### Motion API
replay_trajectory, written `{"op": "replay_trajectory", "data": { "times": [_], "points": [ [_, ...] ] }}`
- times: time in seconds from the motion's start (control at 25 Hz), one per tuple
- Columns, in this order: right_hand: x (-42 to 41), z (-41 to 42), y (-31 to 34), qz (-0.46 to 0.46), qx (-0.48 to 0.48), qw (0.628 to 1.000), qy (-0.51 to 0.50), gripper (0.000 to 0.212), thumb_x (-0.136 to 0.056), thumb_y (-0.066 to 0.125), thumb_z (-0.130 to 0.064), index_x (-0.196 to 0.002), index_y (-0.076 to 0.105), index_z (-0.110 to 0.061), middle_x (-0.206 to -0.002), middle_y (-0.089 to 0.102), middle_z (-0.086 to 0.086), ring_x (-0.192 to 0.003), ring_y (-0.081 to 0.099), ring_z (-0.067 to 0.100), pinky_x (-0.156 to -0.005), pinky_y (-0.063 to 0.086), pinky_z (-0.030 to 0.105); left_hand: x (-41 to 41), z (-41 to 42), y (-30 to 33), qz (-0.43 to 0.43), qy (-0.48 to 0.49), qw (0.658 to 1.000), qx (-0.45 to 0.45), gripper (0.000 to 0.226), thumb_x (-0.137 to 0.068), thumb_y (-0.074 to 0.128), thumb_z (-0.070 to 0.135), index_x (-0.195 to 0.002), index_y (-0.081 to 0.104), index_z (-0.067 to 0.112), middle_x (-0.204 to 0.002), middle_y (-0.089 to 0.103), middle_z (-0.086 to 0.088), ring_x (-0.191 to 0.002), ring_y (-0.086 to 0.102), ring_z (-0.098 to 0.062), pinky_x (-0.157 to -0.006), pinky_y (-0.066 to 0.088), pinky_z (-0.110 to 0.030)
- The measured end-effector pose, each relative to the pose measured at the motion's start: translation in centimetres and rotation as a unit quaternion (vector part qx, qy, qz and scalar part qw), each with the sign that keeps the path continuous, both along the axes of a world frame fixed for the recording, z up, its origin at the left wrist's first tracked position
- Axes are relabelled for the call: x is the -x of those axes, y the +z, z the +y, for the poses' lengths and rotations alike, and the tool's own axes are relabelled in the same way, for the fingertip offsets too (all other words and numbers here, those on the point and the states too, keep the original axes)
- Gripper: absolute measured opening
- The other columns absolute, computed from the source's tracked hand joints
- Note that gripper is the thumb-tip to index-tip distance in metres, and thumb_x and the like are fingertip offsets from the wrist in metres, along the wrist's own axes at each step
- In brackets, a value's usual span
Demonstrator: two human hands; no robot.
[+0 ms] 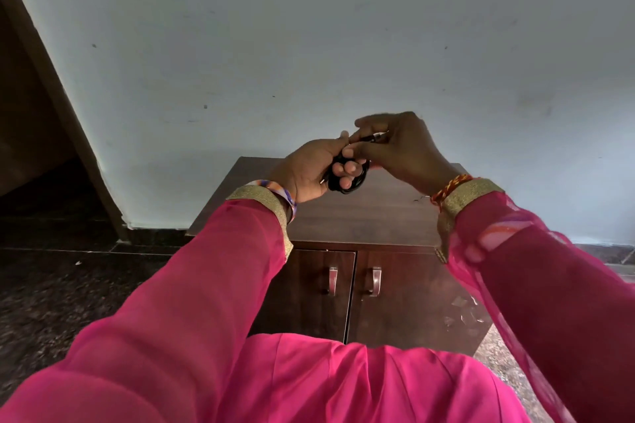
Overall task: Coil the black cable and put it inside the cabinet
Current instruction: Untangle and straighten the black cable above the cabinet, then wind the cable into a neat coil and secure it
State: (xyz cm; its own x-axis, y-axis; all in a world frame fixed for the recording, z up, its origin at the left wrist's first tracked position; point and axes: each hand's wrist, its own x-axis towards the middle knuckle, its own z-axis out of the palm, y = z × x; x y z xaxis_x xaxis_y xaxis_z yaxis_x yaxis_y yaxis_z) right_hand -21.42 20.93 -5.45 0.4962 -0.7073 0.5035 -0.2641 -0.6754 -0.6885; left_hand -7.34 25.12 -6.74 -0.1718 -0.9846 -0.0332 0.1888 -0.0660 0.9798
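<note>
A small dark wooden cabinet point(360, 216) stands against the pale wall, its two doors shut, each with a metal handle point(332, 280). Above its top, my left hand point(314, 170) is closed around the black cable point(343, 187), which is wound into a tight small coil around my fingers. My right hand point(402, 148) pinches the cable's plug end, a short black tip with a metal point, just above the coil. Both hands touch each other over the cabinet's back half.
A brown door frame point(51, 86) slants down the left side. Dark speckled stone floor point(51, 302) spreads left of the cabinet. My pink sleeves and clothing fill the lower view and hide the cabinet's base.
</note>
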Motion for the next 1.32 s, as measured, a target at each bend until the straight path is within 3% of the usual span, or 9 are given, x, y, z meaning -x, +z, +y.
{"op": "replay_trajectory", "data": {
  "times": [0.12, 0.36, 0.44, 0.6, 0.76, 0.92, 1.04, 1.24, 1.32],
  "points": [
    [0.6, -0.6, -2.7, -0.041, -0.128, 0.991, 0.015, 0.012, -0.077, 0.072, -0.01, -0.081, 0.065, -0.001, -0.077, 0.068, 0.015, -0.072, 0.067, 0.028, -0.063, 0.06, 0.045, 1.5, -0.8, -0.6, -0.142, 0.077, 0.987, -0.003, 0.056, -0.1, 0.025, 0.035, -0.054, 0.047, 0.011, -0.034, 0.049, 0.005, -0.026, 0.035, -0.001, -0.033, 0.037, -0.014],
    [1.4, -2.0, -4.3, -0.101, -0.069, 0.993, -0.006, 0.004, -0.085, 0.06, -0.004, -0.082, 0.062, -0.007, -0.063, 0.063, 0.008, -0.052, 0.064, 0.016, -0.048, 0.056, 0.03, 4.7, -3.2, -1.8, -0.257, 0.287, 0.918, 0.093, 0.054, -0.091, 0.045, 0.04, -0.05, 0.06, 0.008, -0.039, 0.057, -0.003, -0.037, 0.055, -0.016, -0.06, 0.053, -0.028],
    [1.6, -3.2, -4.6, -0.126, -0.067, 0.99, -0.022, 0.003, -0.085, 0.061, -0.005, -0.083, 0.063, -0.005, -0.071, 0.065, 0.009, -0.057, 0.067, 0.021, -0.048, 0.059, 0.033, 5.0, -4.2, -2.5, -0.226, 0.371, 0.886, 0.161, 0.05, -0.089, 0.051, 0.039, -0.047, 0.061, 0.013, -0.048, 0.063, -0.01, -0.047, 0.062, -0.022, -0.069, 0.056, -0.033],
    [2.3, -6.3, -6.1, -0.186, -0.148, 0.97, -0.043, 0.012, -0.084, 0.066, -0.012, -0.074, 0.061, -0.014, -0.076, 0.062, 0.007, -0.058, 0.066, 0.024, -0.045, 0.056, 0.03, 3.4, -6.3, -5.4, -0.115, 0.281, 0.942, 0.146, 0.019, -0.083, 0.063, 0.025, -0.074, 0.077, 0.016, -0.082, 0.071, -0.019, -0.086, 0.069, -0.032, -0.089, 0.054, -0.049],
    [2.0, -9.2, -8.5, -0.179, -0.243, 0.952, -0.041, 0.012, -0.085, 0.064, -0.011, -0.075, 0.059, -0.012, -0.075, 0.061, 0.006, -0.046, 0.065, 0.013, -0.042, 0.055, 0.025, 4.1, -8.4, -9.0, -0.142, 0.27, 0.94, 0.155, 0.029, -0.087, 0.059, 0.014, -0.113, 0.067, 0.004, -0.087, 0.07, -0.01, -0.072, 0.067, -0.009, -0.073, 0.057, -0.031],
    [1.6, -10.8, -11.3, -0.186, -0.313, 0.928, -0.081, 0.013, -0.085, 0.065, -0.013, -0.074, 0.059, -0.012, -0.078, 0.059, 0.008, -0.049, 0.065, 0.012, -0.042, 0.056, 0.024, 3.9, -10.8, -10.9, -0.15, 0.267, 0.949, 0.076, 0.032, -0.093, 0.05, 0.014, -0.119, 0.061, -0.001, -0.104, 0.068, -0.017, -0.095, 0.066, -0.028, -0.073, 0.058, -0.033],
    [1.8, -11.8, -12.3, -0.161, -0.317, 0.931, -0.08, 0.009, -0.084, 0.066, -0.012, -0.077, 0.06, -0.011, -0.081, 0.062, 0.011, -0.047, 0.066, 0.011, -0.039, 0.054, 0.023, 3.5, -11.1, -11.4, -0.06, 0.182, 0.981, -0.014, 0.034, -0.092, 0.051, 0.009, -0.124, 0.057, 0.0, -0.093, 0.063, -0.009, -0.079, 0.062, -0.015, -0.058, 0.055, -0.017],
    [2.0, -12.0, -13.8, -0.148, -0.334, 0.926, -0.099, 0.011, -0.082, 0.068, -0.013, -0.073, 0.062, -0.015, -0.074, 0.062, 0.008, -0.043, 0.063, 0.01, -0.036, 0.05, 0.019, 4.1, -12.1, -13.1, -0.169, 0.22, 0.96, 0.033, 0.031, -0.091, 0.051, 0.004, -0.12, 0.059, -0.003, -0.098, 0.063, -0.012, -0.085, 0.061, -0.019, -0.05, 0.053, -0.014],
    [2.4, -12.2, -13.6, -0.051, -0.243, 0.957, -0.15, 0.008, -0.081, 0.069, -0.025, -0.08, 0.067, -0.017, -0.073, 0.063, 0.005, -0.049, 0.06, 0.008, -0.04, 0.049, 0.017, 4.5, -12.5, -13.7, -0.162, 0.269, 0.949, 0.037, 0.029, -0.091, 0.051, 0.005, -0.116, 0.063, -0.002, -0.091, 0.065, -0.013, -0.082, 0.06, -0.019, -0.049, 0.053, -0.016]
  ]
}}
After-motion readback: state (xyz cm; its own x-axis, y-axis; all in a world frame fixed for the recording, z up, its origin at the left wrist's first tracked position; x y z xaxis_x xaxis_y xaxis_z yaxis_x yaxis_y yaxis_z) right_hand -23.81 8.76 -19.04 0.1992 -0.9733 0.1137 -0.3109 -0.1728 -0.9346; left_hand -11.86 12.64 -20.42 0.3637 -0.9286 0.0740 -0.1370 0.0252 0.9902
